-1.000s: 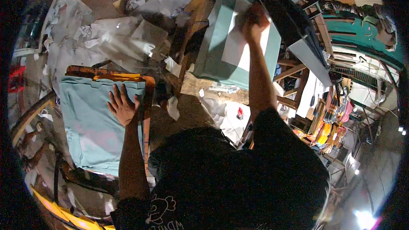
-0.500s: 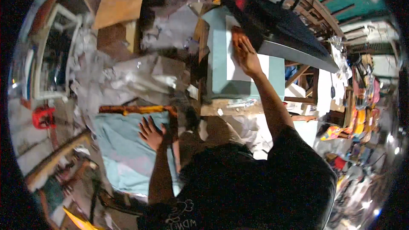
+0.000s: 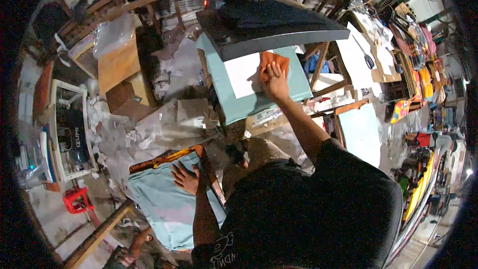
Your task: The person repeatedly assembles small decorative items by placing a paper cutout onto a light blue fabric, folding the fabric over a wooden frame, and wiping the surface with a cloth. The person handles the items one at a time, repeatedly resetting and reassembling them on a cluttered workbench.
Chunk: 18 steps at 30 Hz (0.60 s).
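My left hand [image 3: 185, 180] lies with fingers spread on a pile of folded light teal cloth [image 3: 162, 209]. An orange and brown edged board or fabric shows along the pile's far and right sides. Farther ahead, my right hand [image 3: 275, 84] rests with straightened fingers on a rust-orange cloth [image 3: 280, 62]. That cloth lies over a white sheet [image 3: 239, 77], which sits on light teal fabric [image 3: 231, 112] spread across a flat bed. A dark, wide upper plate of what looks like a heat press [image 3: 284, 36] stands raised above the bed, hiding the sheet's far part.
Left of the bed stands a cardboard box [image 3: 119, 94], with crumpled paper and plastic strewn around. A red stool [image 3: 78, 201] is at the far left. To the right are another light panel [image 3: 359, 132], scissors [image 3: 369, 61] on white sheets, and a person [image 3: 438, 142].
The view has turned, so the press now sits nearer the middle. My right hand and the orange cloth have shifted to the sheet's right part. My left hand stays on the teal pile.
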Each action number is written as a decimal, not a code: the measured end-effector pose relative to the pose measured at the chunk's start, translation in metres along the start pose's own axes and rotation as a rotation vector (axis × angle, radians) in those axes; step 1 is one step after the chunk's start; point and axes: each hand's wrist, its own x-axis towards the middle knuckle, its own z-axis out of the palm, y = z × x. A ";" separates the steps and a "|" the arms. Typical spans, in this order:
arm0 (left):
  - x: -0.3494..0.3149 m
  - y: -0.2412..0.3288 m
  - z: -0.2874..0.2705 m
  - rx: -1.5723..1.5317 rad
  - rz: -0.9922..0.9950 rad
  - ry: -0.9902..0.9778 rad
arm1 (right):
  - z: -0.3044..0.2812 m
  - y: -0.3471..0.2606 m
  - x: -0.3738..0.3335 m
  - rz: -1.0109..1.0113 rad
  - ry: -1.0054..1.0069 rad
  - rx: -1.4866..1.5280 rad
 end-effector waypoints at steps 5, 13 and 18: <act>-0.006 -0.011 0.018 0.105 0.046 0.110 | -0.014 -0.030 -0.046 -0.490 -0.139 0.214; -0.004 -0.008 0.009 0.132 0.068 0.075 | -0.030 -0.048 -0.054 -0.397 -0.182 -0.272; -0.004 -0.030 0.034 0.081 0.056 0.034 | -0.107 -0.060 -0.081 -0.200 -0.474 0.673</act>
